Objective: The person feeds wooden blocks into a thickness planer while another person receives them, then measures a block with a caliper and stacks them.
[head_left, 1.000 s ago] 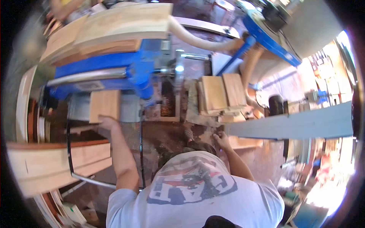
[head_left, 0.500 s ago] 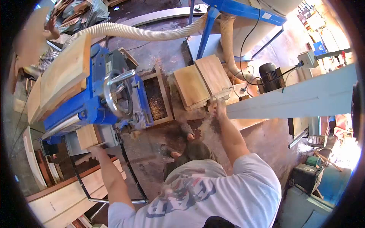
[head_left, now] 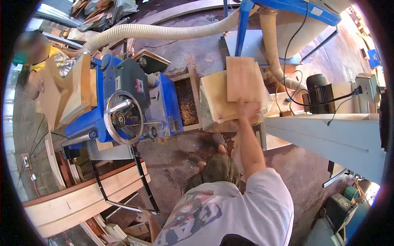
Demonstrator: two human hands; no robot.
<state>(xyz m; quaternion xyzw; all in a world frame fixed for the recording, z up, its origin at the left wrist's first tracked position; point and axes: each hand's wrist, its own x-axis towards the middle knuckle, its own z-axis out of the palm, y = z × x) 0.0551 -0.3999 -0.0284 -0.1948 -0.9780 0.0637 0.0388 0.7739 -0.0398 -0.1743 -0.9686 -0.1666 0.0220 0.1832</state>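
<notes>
My right hand (head_left: 248,110) lies at the near end of a short wooden board (head_left: 241,80), fingers apart and somewhat blurred. That board rests on top of a stack of similar wooden boards (head_left: 214,98). Down at the lower left, my left hand (head_left: 144,215) is beside the bottom bar of a black metal stand (head_left: 137,209); it looks open, with no object visible in it. A blue planer (head_left: 168,104) with a chrome handwheel (head_left: 123,117) stands left of the stack. Only an edge of a wooden block (head_left: 104,145) shows beneath its near side.
Across the planer, a co-worker's hand (head_left: 37,84) is at a wooden board (head_left: 51,96). A ribbed hose (head_left: 164,33) runs behind. A long pale beam (head_left: 328,137) and a motor (head_left: 319,92) are to the right. Wood shavings (head_left: 188,112) fill a framed box beside the planer.
My left hand has dropped away from the wooden block, which now shows less at the planer. The top board under my right hand has turned straighter on the stack. The co-worker's board has tilted.
</notes>
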